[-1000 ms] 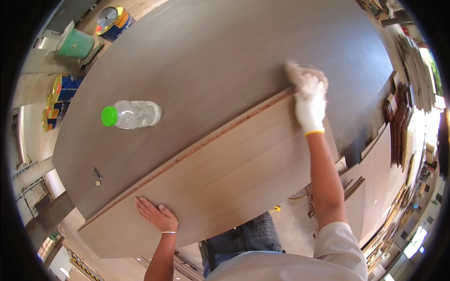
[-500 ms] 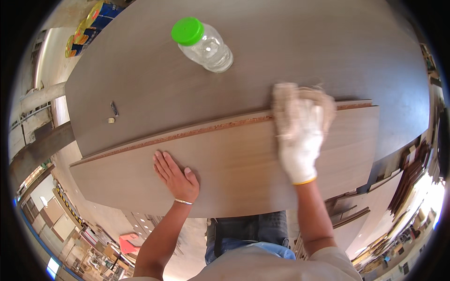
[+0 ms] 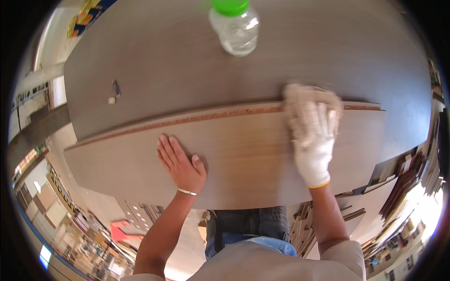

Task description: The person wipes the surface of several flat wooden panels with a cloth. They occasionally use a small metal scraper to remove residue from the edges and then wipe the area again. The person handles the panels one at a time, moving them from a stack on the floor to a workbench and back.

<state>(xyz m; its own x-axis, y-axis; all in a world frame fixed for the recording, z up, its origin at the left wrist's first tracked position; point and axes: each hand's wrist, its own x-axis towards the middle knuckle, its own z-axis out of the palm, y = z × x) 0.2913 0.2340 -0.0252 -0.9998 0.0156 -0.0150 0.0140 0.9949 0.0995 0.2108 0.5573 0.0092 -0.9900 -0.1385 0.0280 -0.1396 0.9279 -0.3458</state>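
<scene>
A long wood-grain board [image 3: 234, 159] lies across the near side of a large brown panel [image 3: 164, 56]. Along its far side runs a raw, reddish-brown edge [image 3: 187, 121]. My bare left hand [image 3: 180, 164] rests flat on the board, left of the middle, fingers spread. My right hand [image 3: 313, 126], in a white knitted glove with dirty tan fingers, is at the far edge of the board, right of the middle. Its fingers are bent and partly blurred, closed on something I cannot make out.
A clear bottle [image 3: 238, 35] with a green lid stands on the panel beyond the board. A small dark piece [image 3: 116, 88] and a pale bit [image 3: 111, 100] lie at the left. Stacked boards [image 3: 403, 182] lean at the right, and cans [image 3: 84, 21] stand at the far left.
My gloved right hand has moved slightly right along the board's edge. My left hand stays flat on the board. The view has shifted, so the bottle appears higher and farther right.
</scene>
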